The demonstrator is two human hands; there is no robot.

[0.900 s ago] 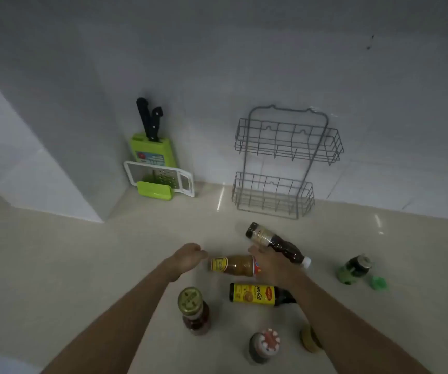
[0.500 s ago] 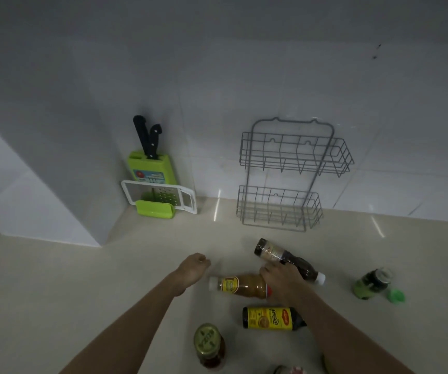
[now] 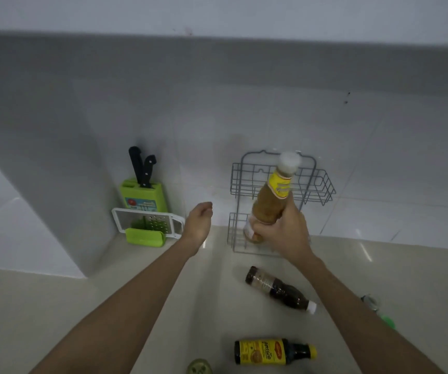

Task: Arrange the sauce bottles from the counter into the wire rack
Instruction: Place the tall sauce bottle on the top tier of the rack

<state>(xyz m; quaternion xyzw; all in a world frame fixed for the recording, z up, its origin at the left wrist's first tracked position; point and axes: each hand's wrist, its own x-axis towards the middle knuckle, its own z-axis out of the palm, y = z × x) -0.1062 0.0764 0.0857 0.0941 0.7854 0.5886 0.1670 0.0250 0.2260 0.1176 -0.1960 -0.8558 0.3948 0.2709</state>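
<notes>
- The right hand (image 3: 282, 230) grasped the lower part of a brown sauce bottle (image 3: 270, 201) and held it in the air, nearly upright, with the white cap on top.
- This bottle was in front of the wire rack (image 3: 322, 184), which stood against the wall; its cap was at the height of the upper basket. It was not in any basket.
- The left hand (image 3: 198, 225) held nothing; it hovered above the counter (image 3: 55, 306), left of the rack, with the fingers loosely curled.
- A dark bottle (image 3: 279, 288) lay on its side on the counter, near the right forearm.
- A bottle with a yellow label (image 3: 274, 351) lay on its side closer to the person.
- A knife block (image 3: 143, 194) and a grater (image 3: 147, 225) stood in the corner, left of the rack.
- Both baskets of the rack looked empty, though the hand hid part of the lower one.
</notes>
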